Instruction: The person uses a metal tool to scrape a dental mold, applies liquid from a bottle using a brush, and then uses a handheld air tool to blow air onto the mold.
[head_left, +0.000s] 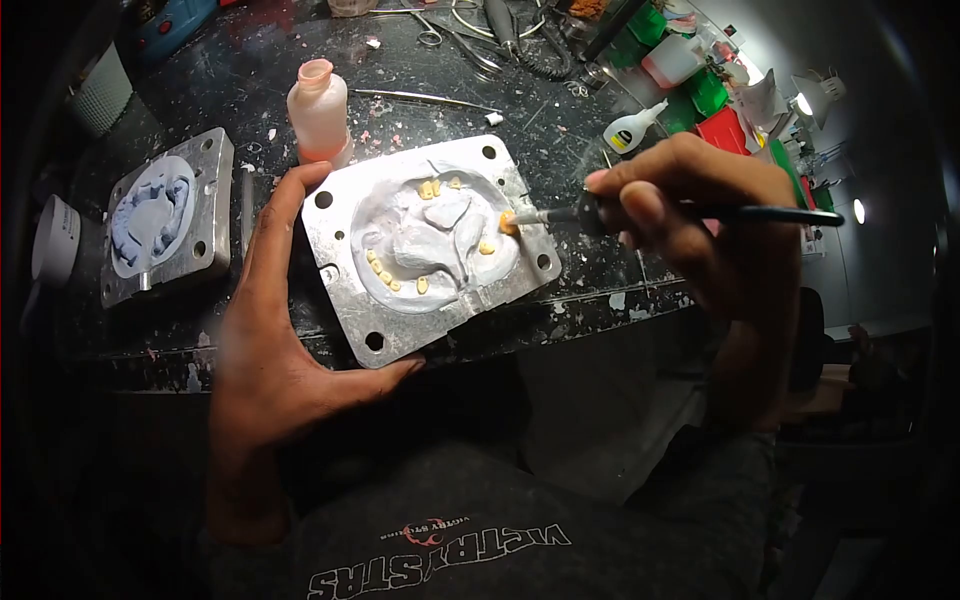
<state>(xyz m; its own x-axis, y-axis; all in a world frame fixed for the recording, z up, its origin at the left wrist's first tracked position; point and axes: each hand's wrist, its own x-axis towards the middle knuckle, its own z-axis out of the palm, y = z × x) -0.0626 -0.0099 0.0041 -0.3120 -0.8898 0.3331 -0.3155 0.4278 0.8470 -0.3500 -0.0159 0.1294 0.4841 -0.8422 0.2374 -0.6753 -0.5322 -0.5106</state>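
My left hand (275, 330) grips the left side of a metal denture flask half (330, 285), thumb along its lower edge and fingers up its far left side. Grey-white plaster (410, 240) fills the flask, with several yellowish artificial teeth (381, 270) set in it. In my right hand (690, 215) is a slim dark-handled brush (770, 214), held in a pinch. Its pale tip reaches an orange-yellow spot at the right rim of the plaster. The flask is tilted towards me at the bench's front edge.
A second flask half (205, 220) with grey plaster stands on the left. Behind the held flask is a bottle (318, 110) with pinkish liquid. A small white dropper bottle (632, 128), scissors (455, 45) and a long metal tool (420, 99) lie on the dark, debris-strewn bench (240, 90).
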